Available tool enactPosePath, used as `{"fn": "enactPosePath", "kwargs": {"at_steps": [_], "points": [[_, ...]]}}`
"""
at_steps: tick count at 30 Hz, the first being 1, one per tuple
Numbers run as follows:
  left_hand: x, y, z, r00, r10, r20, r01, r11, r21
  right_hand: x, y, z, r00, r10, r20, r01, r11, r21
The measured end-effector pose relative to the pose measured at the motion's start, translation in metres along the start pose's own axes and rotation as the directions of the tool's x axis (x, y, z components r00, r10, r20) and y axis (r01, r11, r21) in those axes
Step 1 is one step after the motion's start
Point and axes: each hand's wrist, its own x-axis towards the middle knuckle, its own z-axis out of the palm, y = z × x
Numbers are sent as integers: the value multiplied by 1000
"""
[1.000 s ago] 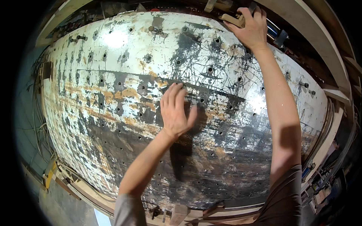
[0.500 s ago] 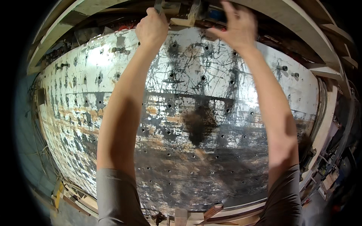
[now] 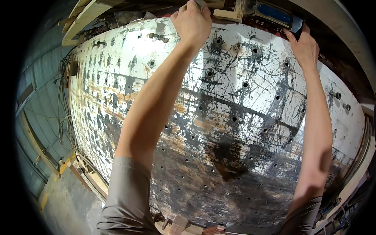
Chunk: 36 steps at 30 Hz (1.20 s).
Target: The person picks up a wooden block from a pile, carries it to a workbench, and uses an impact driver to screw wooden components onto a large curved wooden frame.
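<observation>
A large curved panel [image 3: 266,70] fills the view, its worn white and dark surface dotted with holes. My left hand [image 3: 192,23] is closed at the panel's far edge, around a greyish piece [image 3: 200,4] mostly hidden by the fingers. Farther right, my right hand [image 3: 305,47] has thumb and fingers around the dark end of a long blue object [image 3: 274,12], which lies just beyond the edge. What kind of object it is, I cannot tell.
Bolts stick out of the panel at the upper left [image 3: 156,36] and right [image 3: 336,95]. A pale wooden block [image 3: 229,15] sits between my hands beyond the edge. Wooden frame pieces [image 3: 88,21] surround the panel. Concrete floor [image 3: 70,199] shows at lower left.
My right hand, spread and blurred before, has closed on the end of the blue object. My left hand keeps its grip at the edge. The view has swung and tilted, showing more floor and wall.
</observation>
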Motion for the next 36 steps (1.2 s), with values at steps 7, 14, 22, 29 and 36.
{"fn": "enactPosePath", "kwargs": {"at_steps": [7,14,22,29,36], "points": [[-2,32,-39,967,-221,128,223,975,-5,-6,23,17,925,-210,-316,262,956,130],[0,34,-72,975,-94,202,163,917,-364,-15,19,8,945,-233,-228,258,962,85],[-26,43,-98,931,-208,299,351,729,-588,-30,14,-10,789,-527,-316,517,847,-123],[-92,72,-128,909,-319,270,414,603,-682,-77,22,-41,802,-562,-201,535,826,-177],[-175,100,-158,906,-349,241,379,410,-830,-137,-40,-130,710,294,640,-514,838,185]]}}
